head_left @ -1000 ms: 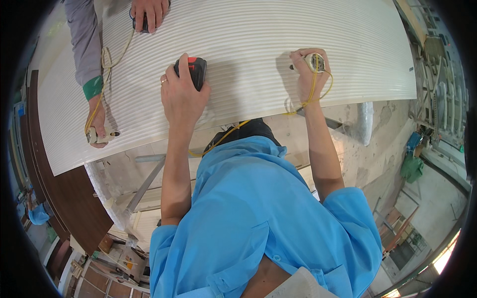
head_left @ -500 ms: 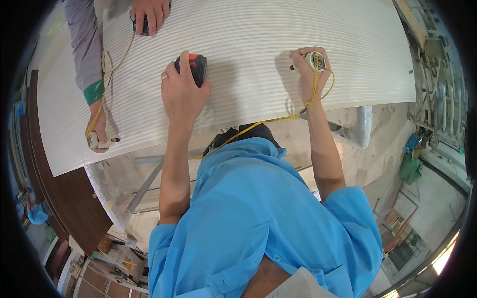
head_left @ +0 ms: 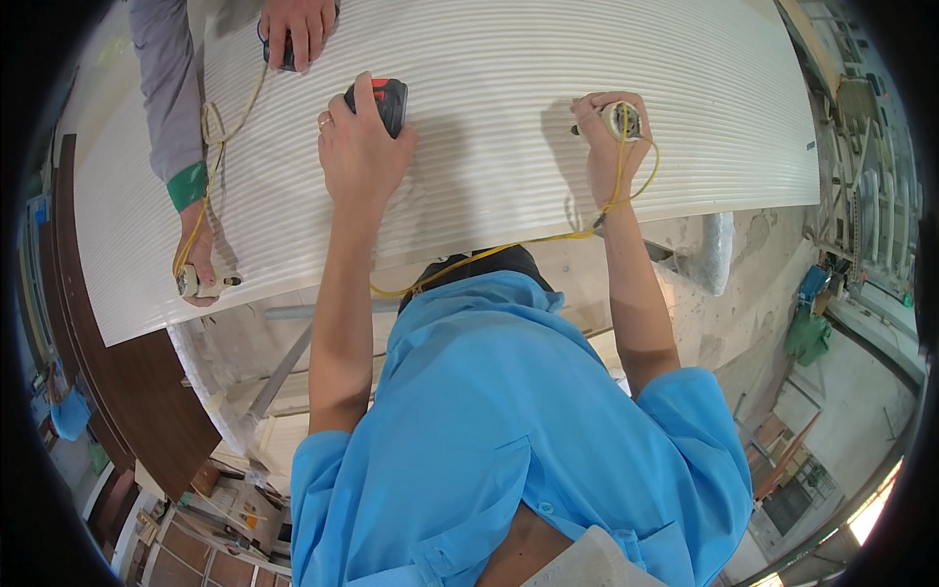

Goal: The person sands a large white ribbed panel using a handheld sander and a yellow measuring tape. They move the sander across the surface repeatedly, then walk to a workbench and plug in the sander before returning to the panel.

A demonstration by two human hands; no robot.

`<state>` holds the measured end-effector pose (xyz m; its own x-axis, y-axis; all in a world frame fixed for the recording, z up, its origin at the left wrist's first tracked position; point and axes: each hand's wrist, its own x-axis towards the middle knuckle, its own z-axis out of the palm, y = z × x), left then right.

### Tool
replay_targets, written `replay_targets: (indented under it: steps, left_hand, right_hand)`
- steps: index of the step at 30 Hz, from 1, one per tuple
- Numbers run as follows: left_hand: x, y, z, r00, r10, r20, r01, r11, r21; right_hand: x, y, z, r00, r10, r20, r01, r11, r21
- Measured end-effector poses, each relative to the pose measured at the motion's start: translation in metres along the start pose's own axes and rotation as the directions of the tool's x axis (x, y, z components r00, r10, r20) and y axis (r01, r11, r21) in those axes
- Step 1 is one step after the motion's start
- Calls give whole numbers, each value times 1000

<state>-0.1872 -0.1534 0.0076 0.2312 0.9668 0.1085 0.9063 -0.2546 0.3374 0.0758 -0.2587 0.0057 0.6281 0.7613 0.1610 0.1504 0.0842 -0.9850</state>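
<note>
My left hand (head_left: 364,161) is wrapped round a black-and-red block (head_left: 391,104) that looks like a power tool battery pack. It is over a white ribbed panel (head_left: 469,176). Farther right, my right hand (head_left: 601,157) grips a small round cream-coloured device (head_left: 623,121) with a dark centre. A short dark tip pokes out on its left side, and I cannot make out its exact kind. A yellow cord (head_left: 533,238) loops from this device past my right wrist and runs left across my waist. My left forearm hides where it leads.
Another person's hand (head_left: 293,27) holds a dark block at the far left. That person's other hand (head_left: 199,249) grips a similar round device (head_left: 201,284) with a cord by the panel's left edge. Dark brown boards (head_left: 137,411) lie left; a plastic-wrapped support (head_left: 717,252) is at right.
My left hand has slid farther away from me across the panel, carrying the black-and-red block. My right hand stays almost in place. The other person's near hand has shifted slightly.
</note>
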Motion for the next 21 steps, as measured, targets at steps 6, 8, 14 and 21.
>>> replay_targets:
  steps: [6,8,14,21]
  left_hand:
    - [6,1,6,1000,3,-4,-3,1000,13]
    - [6,-1,5,1000,-6,9,6,1000,6]
    - [11,-1,3,1000,-10,15,10,1000,16]
    - [15,0,6,1000,9,-9,-9,1000,10]
  right_hand:
    - [0,1,-1,999,11,-32,-11,1000,2]
    - [5,-4,-3,999,3,-32,1,995,104]
    - [10,-2,9,998,55,-39,-51,994,95]
    - [15,-4,4,1000,-11,-22,14,989,147]
